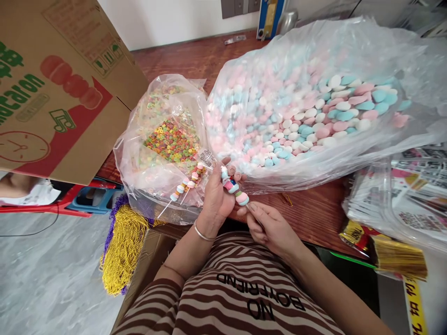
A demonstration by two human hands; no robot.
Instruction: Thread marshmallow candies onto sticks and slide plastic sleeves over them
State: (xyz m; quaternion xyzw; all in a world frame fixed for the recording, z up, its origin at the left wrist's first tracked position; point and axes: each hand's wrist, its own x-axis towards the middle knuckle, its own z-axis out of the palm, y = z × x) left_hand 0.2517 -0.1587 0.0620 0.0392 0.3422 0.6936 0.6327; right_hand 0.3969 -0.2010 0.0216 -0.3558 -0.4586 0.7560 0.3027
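Two candy bags (pixel 138 151) (pixel 240 111) crowd both hands (pixel 220 193) (pixel 267 225).

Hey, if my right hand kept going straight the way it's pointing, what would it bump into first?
Probably your left hand, just ahead of your right hand. The lower end of the candy skewer is close to that line too; depth is unclear.

One head-worn camera looks forward and down, near the table (pixel 181 56).
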